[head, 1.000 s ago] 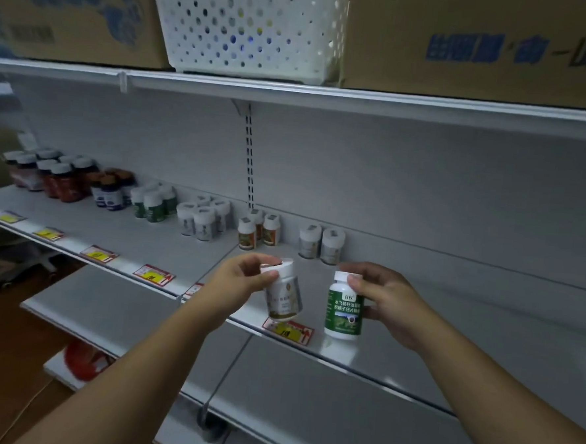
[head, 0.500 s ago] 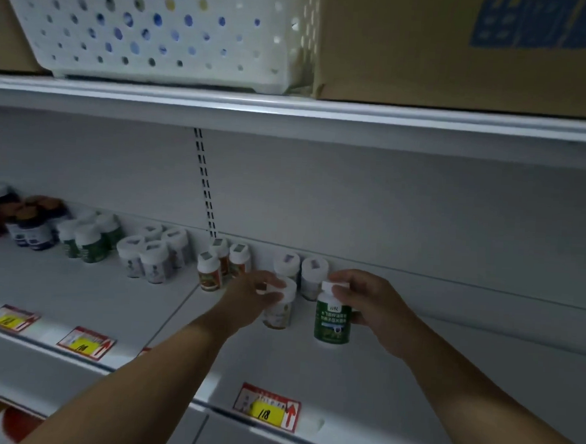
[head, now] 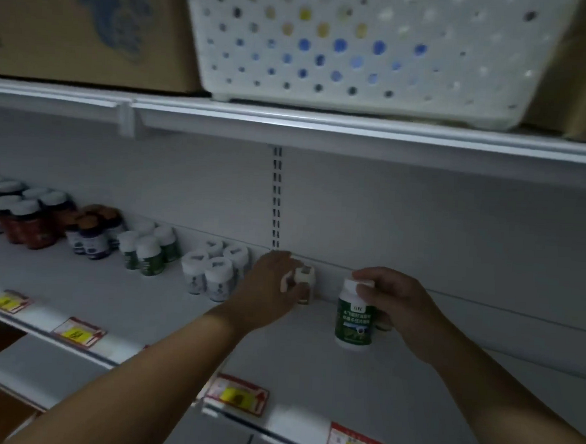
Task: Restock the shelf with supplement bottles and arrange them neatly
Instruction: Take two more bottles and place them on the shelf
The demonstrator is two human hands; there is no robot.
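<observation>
Restocking in progress. The left hand [head: 274, 286], arm extended, has its grip closed on a small white-capped bottle [head: 304, 284] deep on the shelf [head: 310, 360], beside the back panel, apparently to fill the rear row first. The right hand [head: 393, 303] pinches the cap of the green-labelled bottle [head: 354, 320], upright, label forward, base at the shelf surface; contact cannot be confirmed.

One head-worn camera looks forward and slightly down, close to the shelf [head: 361, 380]. Its front edge crosses the lower frame.
</observation>
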